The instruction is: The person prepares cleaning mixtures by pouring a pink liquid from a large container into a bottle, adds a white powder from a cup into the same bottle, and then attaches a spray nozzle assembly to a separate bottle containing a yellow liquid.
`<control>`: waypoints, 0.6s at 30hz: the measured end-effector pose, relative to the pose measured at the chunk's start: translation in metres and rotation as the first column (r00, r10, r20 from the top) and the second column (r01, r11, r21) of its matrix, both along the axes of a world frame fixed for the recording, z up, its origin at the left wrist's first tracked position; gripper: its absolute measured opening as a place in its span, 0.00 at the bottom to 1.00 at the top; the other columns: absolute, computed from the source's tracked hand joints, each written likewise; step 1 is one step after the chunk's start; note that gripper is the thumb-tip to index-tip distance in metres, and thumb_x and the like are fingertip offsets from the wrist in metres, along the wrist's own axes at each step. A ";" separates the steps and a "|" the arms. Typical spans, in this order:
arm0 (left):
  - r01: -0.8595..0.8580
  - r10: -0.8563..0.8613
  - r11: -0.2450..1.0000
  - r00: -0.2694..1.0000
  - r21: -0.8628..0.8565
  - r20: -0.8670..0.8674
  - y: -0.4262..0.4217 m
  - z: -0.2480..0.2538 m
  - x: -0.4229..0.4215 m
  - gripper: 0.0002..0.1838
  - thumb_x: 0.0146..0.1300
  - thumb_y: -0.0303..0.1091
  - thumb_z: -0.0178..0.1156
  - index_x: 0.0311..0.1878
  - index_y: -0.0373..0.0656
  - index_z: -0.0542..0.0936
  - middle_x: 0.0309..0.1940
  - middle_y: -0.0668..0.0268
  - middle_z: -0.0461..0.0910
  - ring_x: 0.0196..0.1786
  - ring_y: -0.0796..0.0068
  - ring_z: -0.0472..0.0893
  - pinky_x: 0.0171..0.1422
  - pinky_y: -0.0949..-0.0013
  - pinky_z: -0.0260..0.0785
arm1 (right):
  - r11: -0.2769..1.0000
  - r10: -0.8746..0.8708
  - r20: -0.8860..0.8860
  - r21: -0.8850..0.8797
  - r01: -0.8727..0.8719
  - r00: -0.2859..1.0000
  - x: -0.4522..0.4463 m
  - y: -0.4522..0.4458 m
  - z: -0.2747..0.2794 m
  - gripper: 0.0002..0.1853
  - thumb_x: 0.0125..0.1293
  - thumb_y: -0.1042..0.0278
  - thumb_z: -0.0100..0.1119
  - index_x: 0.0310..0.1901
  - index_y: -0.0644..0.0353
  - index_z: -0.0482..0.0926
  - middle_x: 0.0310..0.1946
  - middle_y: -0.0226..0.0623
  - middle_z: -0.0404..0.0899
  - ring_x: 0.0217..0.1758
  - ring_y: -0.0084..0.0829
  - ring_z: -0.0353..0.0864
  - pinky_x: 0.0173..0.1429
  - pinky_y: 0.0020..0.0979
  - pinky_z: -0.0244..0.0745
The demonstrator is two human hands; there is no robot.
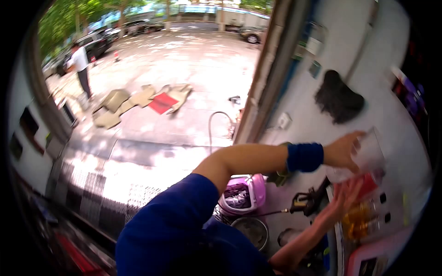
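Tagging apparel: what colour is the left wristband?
The left wristband is dark blue, best seen in the head view.

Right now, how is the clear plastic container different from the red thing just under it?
The clear plastic container is pale and see-through, while the red thing is strongly coloured. The clear plastic container is higher in the picture; the red thing is below it. The left grip holds the container, while the right grip is by the red thing, maybe touching; blur hides that. Both look blurry.

The basket (260, 186) sits left of the spray gun (313, 198) and container (369, 149).
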State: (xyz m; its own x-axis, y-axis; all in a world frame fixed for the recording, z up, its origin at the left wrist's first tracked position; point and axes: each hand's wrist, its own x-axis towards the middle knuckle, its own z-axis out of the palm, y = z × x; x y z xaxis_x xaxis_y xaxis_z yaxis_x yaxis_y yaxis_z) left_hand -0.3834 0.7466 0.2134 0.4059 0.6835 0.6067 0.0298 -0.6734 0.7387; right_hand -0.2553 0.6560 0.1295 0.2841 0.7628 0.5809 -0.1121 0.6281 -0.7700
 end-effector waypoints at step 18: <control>-0.527 0.629 0.734 0.766 -0.430 0.135 -0.170 -0.275 -0.144 0.59 0.45 0.39 0.78 0.75 0.41 0.49 0.72 0.54 0.53 0.75 0.58 0.55 0.79 0.58 0.47 | 0.970 0.207 0.293 -0.184 -0.157 0.933 -0.061 -0.009 -0.109 0.27 0.73 0.56 0.50 0.65 0.68 0.65 0.61 0.50 0.72 0.63 0.42 0.73 0.65 0.38 0.68</control>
